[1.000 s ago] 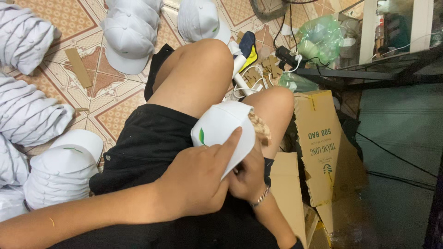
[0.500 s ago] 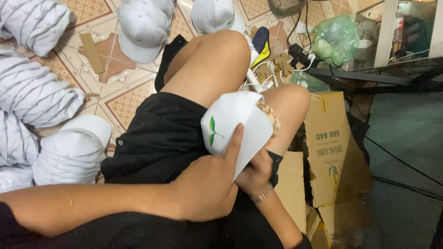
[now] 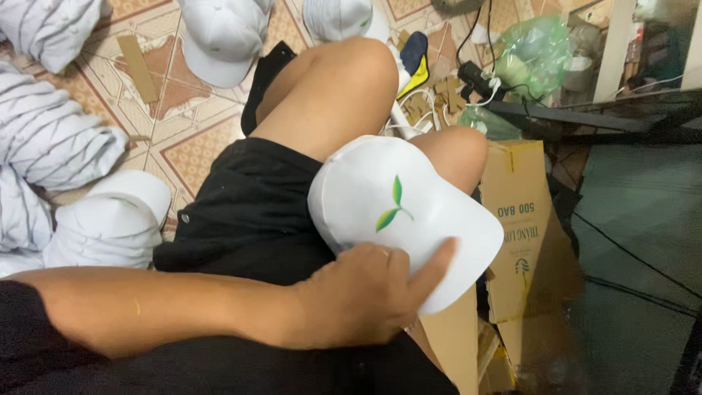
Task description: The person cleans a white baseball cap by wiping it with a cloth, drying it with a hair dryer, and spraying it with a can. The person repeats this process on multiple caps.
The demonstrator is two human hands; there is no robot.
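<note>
My left hand (image 3: pixel 365 296) grips the white cap (image 3: pixel 406 212) by its near edge on my lap; my right hand is hidden under it, so I cannot tell its grip. The cap could slide off my knee toward the cardboard box (image 3: pixel 515 219). Stacked white caps (image 3: pixel 106 219) crowd the tiled floor (image 3: pixel 197 139).

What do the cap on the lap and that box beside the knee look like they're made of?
The cap looks like white woven cloth, matte, with soft creases and a printed green leaf mark; the exact fibre can't be told. The left hand rests on it. The box looks like plain brown cardboard, dull, with folded flaps and bent edges.
</note>
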